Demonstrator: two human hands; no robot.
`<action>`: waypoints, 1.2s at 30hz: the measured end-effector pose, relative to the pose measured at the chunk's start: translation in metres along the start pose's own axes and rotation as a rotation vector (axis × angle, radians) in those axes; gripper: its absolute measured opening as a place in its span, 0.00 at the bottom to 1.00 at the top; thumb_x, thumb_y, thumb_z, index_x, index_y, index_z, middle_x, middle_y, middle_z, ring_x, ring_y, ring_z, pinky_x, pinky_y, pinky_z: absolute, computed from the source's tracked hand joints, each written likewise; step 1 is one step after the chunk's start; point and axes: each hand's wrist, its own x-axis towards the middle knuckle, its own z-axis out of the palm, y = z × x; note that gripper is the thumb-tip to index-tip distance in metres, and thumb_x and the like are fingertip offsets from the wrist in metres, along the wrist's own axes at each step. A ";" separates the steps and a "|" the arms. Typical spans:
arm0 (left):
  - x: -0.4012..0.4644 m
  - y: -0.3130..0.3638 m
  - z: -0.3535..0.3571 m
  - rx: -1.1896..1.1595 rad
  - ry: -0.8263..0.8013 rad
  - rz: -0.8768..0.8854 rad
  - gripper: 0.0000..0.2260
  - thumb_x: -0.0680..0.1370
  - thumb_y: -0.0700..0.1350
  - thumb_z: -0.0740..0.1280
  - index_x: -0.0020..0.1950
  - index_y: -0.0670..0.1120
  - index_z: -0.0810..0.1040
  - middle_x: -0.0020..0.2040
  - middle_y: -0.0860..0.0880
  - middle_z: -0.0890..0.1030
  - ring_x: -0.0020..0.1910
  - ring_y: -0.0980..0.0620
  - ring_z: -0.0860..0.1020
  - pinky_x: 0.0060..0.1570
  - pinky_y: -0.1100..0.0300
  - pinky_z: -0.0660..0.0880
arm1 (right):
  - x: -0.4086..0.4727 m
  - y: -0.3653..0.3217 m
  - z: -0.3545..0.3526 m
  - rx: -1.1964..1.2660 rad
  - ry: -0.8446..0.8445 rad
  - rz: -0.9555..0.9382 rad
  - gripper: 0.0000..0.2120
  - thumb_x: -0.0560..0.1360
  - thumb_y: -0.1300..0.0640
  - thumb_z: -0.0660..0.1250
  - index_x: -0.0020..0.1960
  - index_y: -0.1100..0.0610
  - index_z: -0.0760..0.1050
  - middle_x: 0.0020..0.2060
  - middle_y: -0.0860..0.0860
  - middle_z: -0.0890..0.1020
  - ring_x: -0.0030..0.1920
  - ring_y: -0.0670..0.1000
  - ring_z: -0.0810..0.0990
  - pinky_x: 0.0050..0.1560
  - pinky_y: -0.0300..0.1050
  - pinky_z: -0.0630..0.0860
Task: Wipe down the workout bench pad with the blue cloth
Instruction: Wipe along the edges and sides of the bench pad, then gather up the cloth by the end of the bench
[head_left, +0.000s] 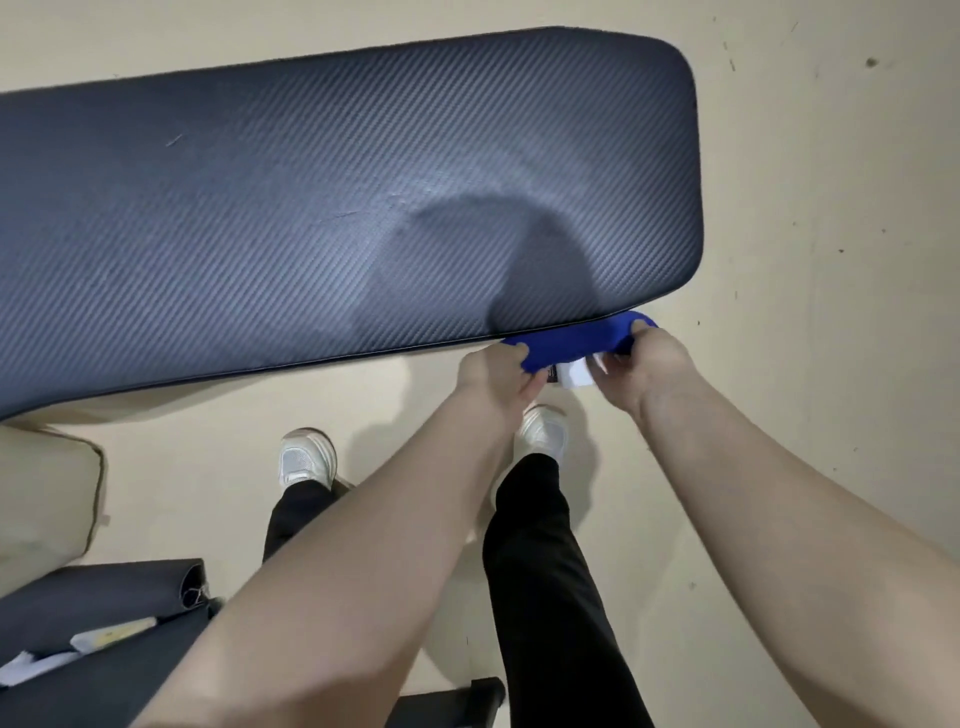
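Head view: right of centre in the frame, my left hand (496, 371) and right hand (647, 364) each pinch an end of the bright blue cloth (576, 345), fingers curled tight, against the near edge of the dark carbon-weave bench pad (311, 208).

Both bare forearms reach forward and down, converging toward each other. The left hand (498, 370) is curled, fingers pinched closed on what it grips. The right hand (647, 364), close beside it, is likewise clenched, knuckles up, thumb tucked forward.
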 end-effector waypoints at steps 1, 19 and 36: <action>0.001 0.002 -0.001 -0.015 0.048 -0.007 0.10 0.80 0.35 0.57 0.39 0.43 0.69 0.39 0.46 0.74 0.36 0.52 0.74 0.24 0.66 0.76 | -0.001 0.004 0.004 -0.035 -0.024 0.012 0.06 0.79 0.61 0.55 0.52 0.56 0.69 0.42 0.51 0.77 0.49 0.52 0.77 0.57 0.51 0.75; 0.038 -0.052 0.138 -0.267 -0.053 -0.076 0.07 0.80 0.33 0.57 0.57 0.37 0.70 0.39 0.41 0.77 0.44 0.45 0.79 0.36 0.63 0.80 | 0.053 -0.126 0.003 -0.605 -0.196 -0.444 0.17 0.72 0.70 0.52 0.37 0.52 0.72 0.36 0.50 0.75 0.35 0.50 0.71 0.39 0.44 0.71; -0.067 -0.004 0.017 -0.096 -0.103 0.157 0.13 0.74 0.33 0.51 0.49 0.43 0.73 0.42 0.47 0.78 0.39 0.50 0.76 0.42 0.60 0.74 | -0.086 -0.060 0.020 -0.697 -0.647 -0.176 0.16 0.70 0.67 0.57 0.57 0.60 0.70 0.50 0.57 0.77 0.48 0.56 0.77 0.46 0.47 0.74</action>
